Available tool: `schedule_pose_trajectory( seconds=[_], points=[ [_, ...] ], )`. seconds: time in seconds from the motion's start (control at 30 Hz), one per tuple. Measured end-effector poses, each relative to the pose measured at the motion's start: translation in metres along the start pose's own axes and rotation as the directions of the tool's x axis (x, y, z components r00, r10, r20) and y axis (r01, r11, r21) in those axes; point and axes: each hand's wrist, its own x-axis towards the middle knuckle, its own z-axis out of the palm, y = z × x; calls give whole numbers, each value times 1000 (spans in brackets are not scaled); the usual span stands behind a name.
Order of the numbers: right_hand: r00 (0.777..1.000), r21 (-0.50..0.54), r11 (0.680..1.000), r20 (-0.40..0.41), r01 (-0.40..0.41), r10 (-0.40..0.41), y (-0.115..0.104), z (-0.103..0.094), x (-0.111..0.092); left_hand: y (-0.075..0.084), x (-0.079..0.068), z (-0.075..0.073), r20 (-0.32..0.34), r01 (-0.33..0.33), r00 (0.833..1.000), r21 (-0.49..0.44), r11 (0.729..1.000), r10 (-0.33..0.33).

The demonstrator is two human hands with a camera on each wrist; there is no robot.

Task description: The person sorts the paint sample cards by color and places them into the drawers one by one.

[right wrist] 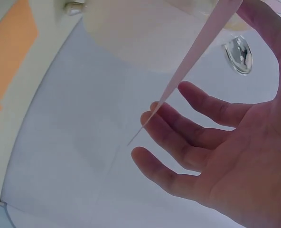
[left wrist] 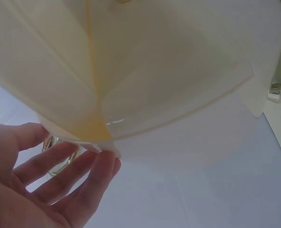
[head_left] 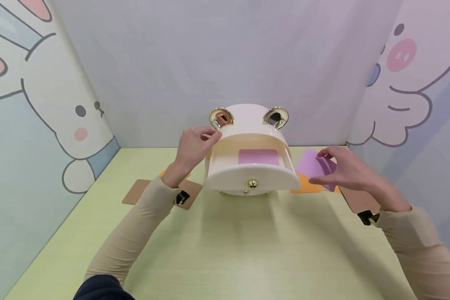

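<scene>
A white storage box (head_left: 248, 118) with two gold-rimmed ears stands on the table, its upper drawer (head_left: 225, 180) pulled out. A flat purple card (head_left: 258, 157) lies inside that drawer. My left hand (head_left: 193, 146) holds the box at its upper left edge, below the left ear; in the left wrist view its bent fingers (left wrist: 100, 171) meet the rim. To the right of the box, my right hand (head_left: 350, 168) pinches another purple card (head_left: 310, 162) between thumb and fingers, tilted over an orange card. In the right wrist view this card (right wrist: 192, 57) appears nearly edge-on.
An orange card (head_left: 304, 184) lies beside the box on the right, with a brown card (head_left: 356, 201) farther right. On the left, another brown card (head_left: 136, 191) lies partly under my forearm. Cartoon-printed panels (head_left: 41, 133) flank the table, and a grey wall (head_left: 172, 75) stands behind.
</scene>
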Motion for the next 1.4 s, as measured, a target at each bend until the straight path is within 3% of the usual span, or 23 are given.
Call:
schedule_pose_trajectory(
  seconds=[0.3,0.57,1.03,1.4],
  points=[
    [1000,101,995,-1,-9,9,-16,-29,6,0,0,1,0,-7,1000,0,1000,7],
    [992,178,976,-19,128,-127,-46,-46,19,-2,0,-2,-6,2,1000,15,1000,-2],
    [948,159,939,47,305,-316,-91,-51,42,-5,1,-3,-11,-12,1000,24,1000,12],
    [894,212,883,79,418,-442,-105,-44,56,-6,0,-4,-11,-18,1000,33,999,19]
  ],
)
